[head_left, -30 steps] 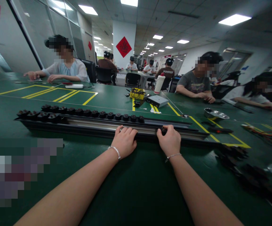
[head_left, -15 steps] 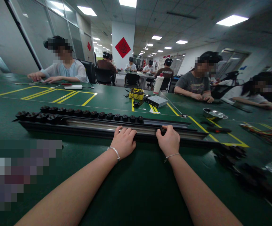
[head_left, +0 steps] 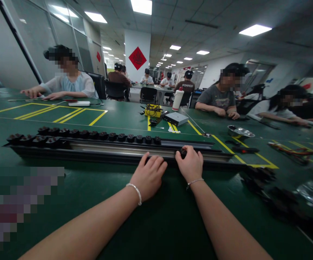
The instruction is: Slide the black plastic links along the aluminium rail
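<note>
Green tabletop (head_left: 99, 177), bottle (head_left: 177, 100) beyond rails (head_left: 113, 150)

Overhead: bright rectangular white ceiling panels (head_left: 141, 6)
Shade: dim dark-green flat tabletop (head_left: 91, 184), darkest at bottom centre
Glare: glints on round silver metal bowl (head_left: 241, 132)
Right edge: stretched, blurred
Lower left: coarsely pixelated
</note>
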`<state>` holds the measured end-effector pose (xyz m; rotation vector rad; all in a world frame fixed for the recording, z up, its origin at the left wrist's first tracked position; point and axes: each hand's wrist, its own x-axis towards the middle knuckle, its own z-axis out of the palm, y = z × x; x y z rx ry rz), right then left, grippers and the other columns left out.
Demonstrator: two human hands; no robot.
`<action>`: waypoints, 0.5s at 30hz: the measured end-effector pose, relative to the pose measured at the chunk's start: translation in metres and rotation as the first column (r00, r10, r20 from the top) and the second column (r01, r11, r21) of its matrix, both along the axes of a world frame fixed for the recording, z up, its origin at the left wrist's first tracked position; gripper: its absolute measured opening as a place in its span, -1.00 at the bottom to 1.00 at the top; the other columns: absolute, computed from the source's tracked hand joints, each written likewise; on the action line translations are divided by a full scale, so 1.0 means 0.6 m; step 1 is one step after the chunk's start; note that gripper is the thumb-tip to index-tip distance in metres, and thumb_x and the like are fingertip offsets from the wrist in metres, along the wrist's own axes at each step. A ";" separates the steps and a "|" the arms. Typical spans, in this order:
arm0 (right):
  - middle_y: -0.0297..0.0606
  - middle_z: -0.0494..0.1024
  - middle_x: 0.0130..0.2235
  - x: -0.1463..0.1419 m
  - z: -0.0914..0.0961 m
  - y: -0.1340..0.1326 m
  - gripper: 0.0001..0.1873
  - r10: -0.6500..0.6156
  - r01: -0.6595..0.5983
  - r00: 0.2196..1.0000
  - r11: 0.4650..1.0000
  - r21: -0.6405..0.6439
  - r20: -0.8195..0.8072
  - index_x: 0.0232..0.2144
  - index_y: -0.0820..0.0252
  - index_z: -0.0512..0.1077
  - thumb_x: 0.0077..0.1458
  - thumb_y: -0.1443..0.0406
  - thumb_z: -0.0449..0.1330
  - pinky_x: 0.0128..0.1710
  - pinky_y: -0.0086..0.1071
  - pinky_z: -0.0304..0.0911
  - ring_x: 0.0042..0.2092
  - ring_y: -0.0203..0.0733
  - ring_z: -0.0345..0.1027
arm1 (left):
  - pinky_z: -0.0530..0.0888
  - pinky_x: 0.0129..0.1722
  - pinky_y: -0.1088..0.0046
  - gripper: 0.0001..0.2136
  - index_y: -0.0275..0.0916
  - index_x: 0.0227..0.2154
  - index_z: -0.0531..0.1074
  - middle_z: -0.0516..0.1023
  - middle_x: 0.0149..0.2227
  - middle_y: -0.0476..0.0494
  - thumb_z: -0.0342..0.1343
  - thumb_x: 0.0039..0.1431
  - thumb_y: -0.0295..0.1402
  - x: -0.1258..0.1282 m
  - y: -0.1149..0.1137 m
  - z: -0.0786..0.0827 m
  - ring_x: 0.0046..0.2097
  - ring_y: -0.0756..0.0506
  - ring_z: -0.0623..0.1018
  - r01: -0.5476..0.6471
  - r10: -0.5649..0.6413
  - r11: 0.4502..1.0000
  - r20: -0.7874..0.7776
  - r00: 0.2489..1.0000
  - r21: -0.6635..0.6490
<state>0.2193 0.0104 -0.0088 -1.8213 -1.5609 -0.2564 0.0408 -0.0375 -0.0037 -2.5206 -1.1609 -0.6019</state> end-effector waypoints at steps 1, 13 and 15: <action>-0.21 0.48 -0.23 0.000 0.000 0.000 -0.71 -0.002 0.002 1.000 1.000 0.002 0.004 -0.25 0.18 0.28 -0.03 0.16 0.02 0.07 -0.13 -0.15 -0.13 -0.11 0.30 | 0.01 0.14 0.14 -0.68 -0.20 -0.06 0.26 0.37 -0.03 -0.14 -0.08 0.08 -0.37 0.013 -0.015 -0.002 0.04 -0.14 0.28 0.095 -0.095 0.995 -0.040 0.995 -0.005; -0.21 0.49 -0.21 -0.004 -0.002 -0.005 -0.72 -0.003 0.002 1.000 0.999 0.032 0.014 -0.22 0.17 0.31 0.00 0.19 0.02 0.08 -0.13 -0.16 -0.11 -0.12 0.30 | 0.22 -0.01 0.30 -0.84 -0.18 -0.35 0.35 0.43 -0.32 -0.02 -0.04 0.08 -0.24 0.071 -0.063 -0.024 -0.21 -0.02 0.38 0.589 -0.594 0.801 -0.025 0.804 -0.103; -0.19 0.48 -0.17 -0.004 -0.005 -0.004 -0.69 -0.001 0.000 1.000 0.999 0.039 0.029 -0.18 0.17 0.32 0.01 0.20 0.01 0.09 -0.13 -0.15 -0.07 -0.12 0.28 | 0.09 0.12 0.25 -0.79 -0.15 -0.20 0.35 0.44 -0.16 -0.04 -0.05 0.08 -0.34 0.047 -0.028 -0.012 -0.03 -0.05 0.34 0.385 -0.380 0.921 0.074 0.922 -0.061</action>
